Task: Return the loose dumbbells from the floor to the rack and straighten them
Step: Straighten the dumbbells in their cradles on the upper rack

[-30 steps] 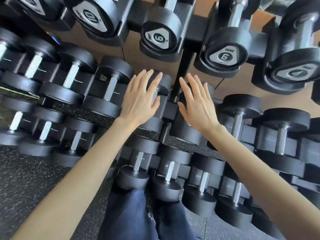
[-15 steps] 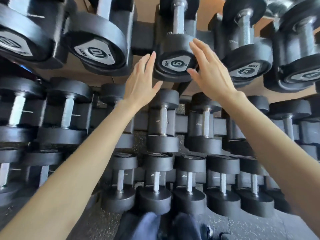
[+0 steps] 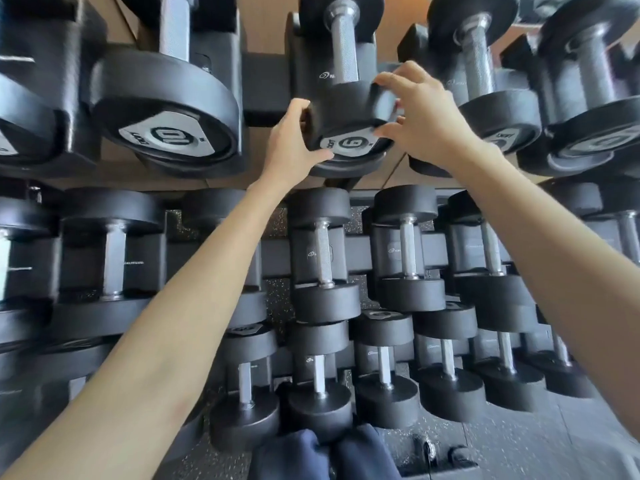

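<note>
A black dumbbell marked 6 [image 3: 343, 98] lies in its cradle on the top tier of the rack [image 3: 265, 84], its labelled end facing me. My left hand [image 3: 294, 143] cups the left side of that near head, thumb under the label. My right hand [image 3: 420, 116] holds the right side of the same head, fingers curled over its rim. The chrome handle runs up and away behind my fingers. Both forearms reach up from the bottom corners.
A larger dumbbell marked 10 [image 3: 166, 109] sits to the left on the top tier, and another 6 [image 3: 498, 109] to the right. Two lower tiers hold several smaller dumbbells [image 3: 323, 258]. Speckled rubber floor [image 3: 519, 445] and dark trouser legs [image 3: 322, 455] show below.
Both hands rose from the middle tier to the top tier and closed around the near head of the 6 dumbbell. The view tilted up and moved closer.
</note>
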`<action>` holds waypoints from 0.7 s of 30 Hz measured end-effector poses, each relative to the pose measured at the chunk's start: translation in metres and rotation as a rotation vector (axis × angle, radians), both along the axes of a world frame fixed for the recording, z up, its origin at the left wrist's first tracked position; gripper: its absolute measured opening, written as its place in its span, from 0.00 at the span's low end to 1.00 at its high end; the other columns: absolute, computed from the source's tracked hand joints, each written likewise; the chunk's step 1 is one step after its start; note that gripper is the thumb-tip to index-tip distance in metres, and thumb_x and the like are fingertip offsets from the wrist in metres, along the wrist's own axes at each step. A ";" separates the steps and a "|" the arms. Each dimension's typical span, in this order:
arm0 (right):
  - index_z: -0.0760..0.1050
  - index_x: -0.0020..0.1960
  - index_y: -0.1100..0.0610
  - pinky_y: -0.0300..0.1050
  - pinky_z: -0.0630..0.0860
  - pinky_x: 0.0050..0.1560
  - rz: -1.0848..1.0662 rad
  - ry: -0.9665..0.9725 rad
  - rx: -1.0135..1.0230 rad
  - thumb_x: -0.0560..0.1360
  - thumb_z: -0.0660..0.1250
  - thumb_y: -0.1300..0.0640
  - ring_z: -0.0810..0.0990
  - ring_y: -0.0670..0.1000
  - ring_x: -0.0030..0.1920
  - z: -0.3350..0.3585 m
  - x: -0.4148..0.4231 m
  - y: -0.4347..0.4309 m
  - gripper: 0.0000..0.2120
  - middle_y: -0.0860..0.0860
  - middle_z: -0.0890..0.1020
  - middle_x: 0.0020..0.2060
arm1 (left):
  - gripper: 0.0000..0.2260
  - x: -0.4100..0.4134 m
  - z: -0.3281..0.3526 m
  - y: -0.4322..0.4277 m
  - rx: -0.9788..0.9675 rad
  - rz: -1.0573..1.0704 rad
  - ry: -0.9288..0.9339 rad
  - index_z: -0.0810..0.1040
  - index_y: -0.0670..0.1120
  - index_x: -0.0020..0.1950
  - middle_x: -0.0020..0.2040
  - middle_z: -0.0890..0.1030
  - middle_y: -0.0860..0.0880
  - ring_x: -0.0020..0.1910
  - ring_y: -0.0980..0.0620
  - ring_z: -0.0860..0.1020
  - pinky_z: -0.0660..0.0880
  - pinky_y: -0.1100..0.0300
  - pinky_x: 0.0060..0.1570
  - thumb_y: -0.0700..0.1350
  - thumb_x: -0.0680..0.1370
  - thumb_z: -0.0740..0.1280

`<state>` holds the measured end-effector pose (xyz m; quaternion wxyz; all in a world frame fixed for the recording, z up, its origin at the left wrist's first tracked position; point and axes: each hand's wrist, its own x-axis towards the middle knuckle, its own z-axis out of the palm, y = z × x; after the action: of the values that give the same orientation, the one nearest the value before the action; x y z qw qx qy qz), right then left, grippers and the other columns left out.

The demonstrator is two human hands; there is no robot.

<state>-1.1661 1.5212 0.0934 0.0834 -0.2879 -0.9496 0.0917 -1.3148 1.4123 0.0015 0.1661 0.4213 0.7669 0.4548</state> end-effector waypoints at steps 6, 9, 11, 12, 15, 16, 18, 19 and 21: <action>0.66 0.67 0.58 0.61 0.73 0.56 -0.043 0.085 -0.089 0.70 0.71 0.61 0.74 0.58 0.54 -0.011 0.002 0.002 0.28 0.56 0.69 0.61 | 0.25 -0.008 0.020 0.000 -0.087 -0.093 0.200 0.68 0.42 0.58 0.50 0.77 0.48 0.46 0.49 0.73 0.67 0.59 0.44 0.40 0.67 0.77; 0.66 0.66 0.59 0.54 0.73 0.61 -0.067 0.234 -0.269 0.70 0.71 0.64 0.74 0.53 0.56 -0.027 0.005 0.004 0.27 0.55 0.70 0.60 | 0.24 -0.018 0.041 -0.002 -0.166 -0.147 0.371 0.69 0.43 0.59 0.53 0.77 0.45 0.48 0.44 0.74 0.69 0.53 0.45 0.39 0.67 0.75; 0.67 0.66 0.61 0.42 0.72 0.62 -0.107 0.345 -0.420 0.70 0.70 0.68 0.74 0.48 0.56 -0.037 0.008 0.003 0.27 0.54 0.70 0.60 | 0.24 -0.021 0.057 -0.002 -0.218 -0.195 0.480 0.70 0.44 0.61 0.55 0.78 0.44 0.53 0.40 0.76 0.72 0.48 0.49 0.40 0.67 0.73; 0.67 0.66 0.61 0.38 0.72 0.60 -0.126 0.373 -0.457 0.70 0.70 0.68 0.74 0.47 0.55 -0.042 0.010 0.002 0.27 0.55 0.71 0.60 | 0.25 -0.019 0.064 -0.001 -0.233 -0.205 0.518 0.70 0.45 0.62 0.56 0.78 0.44 0.54 0.40 0.76 0.72 0.46 0.51 0.40 0.67 0.73; 0.67 0.66 0.58 0.45 0.74 0.60 -0.151 0.337 -0.459 0.69 0.71 0.66 0.78 0.51 0.56 -0.052 0.013 0.008 0.28 0.53 0.73 0.60 | 0.25 -0.012 0.069 0.000 -0.194 -0.184 0.515 0.71 0.44 0.64 0.58 0.78 0.44 0.57 0.43 0.75 0.70 0.50 0.54 0.39 0.68 0.72; 0.68 0.66 0.56 0.50 0.74 0.61 -0.152 0.291 -0.428 0.68 0.73 0.65 0.77 0.52 0.58 -0.052 0.015 0.014 0.29 0.52 0.74 0.60 | 0.26 -0.009 0.066 -0.001 -0.159 -0.188 0.470 0.71 0.44 0.65 0.59 0.77 0.44 0.58 0.44 0.74 0.69 0.52 0.55 0.38 0.68 0.72; 0.68 0.67 0.57 0.56 0.73 0.60 -0.134 0.153 -0.311 0.66 0.75 0.60 0.76 0.55 0.60 -0.046 0.019 0.023 0.31 0.53 0.74 0.61 | 0.28 -0.007 0.055 -0.002 -0.091 -0.225 0.337 0.69 0.44 0.67 0.60 0.74 0.44 0.60 0.46 0.73 0.67 0.58 0.57 0.36 0.68 0.72; 0.67 0.68 0.57 0.57 0.72 0.59 -0.109 0.105 -0.257 0.66 0.75 0.59 0.74 0.56 0.61 -0.041 0.019 0.023 0.33 0.54 0.73 0.62 | 0.31 -0.005 0.047 -0.003 -0.062 -0.242 0.270 0.67 0.45 0.69 0.61 0.72 0.44 0.61 0.47 0.71 0.65 0.61 0.58 0.36 0.68 0.72; 0.62 0.71 0.57 0.55 0.73 0.59 -0.036 0.099 -0.176 0.67 0.75 0.57 0.73 0.55 0.60 -0.031 0.016 0.015 0.36 0.54 0.69 0.65 | 0.37 -0.003 0.031 -0.004 -0.007 -0.244 0.157 0.62 0.46 0.72 0.65 0.69 0.44 0.65 0.49 0.69 0.62 0.65 0.61 0.37 0.66 0.75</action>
<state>-1.1500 1.5365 0.0624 0.1064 -0.3063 -0.9272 0.1874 -1.3173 1.4084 0.0323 0.1609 0.5451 0.7222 0.3942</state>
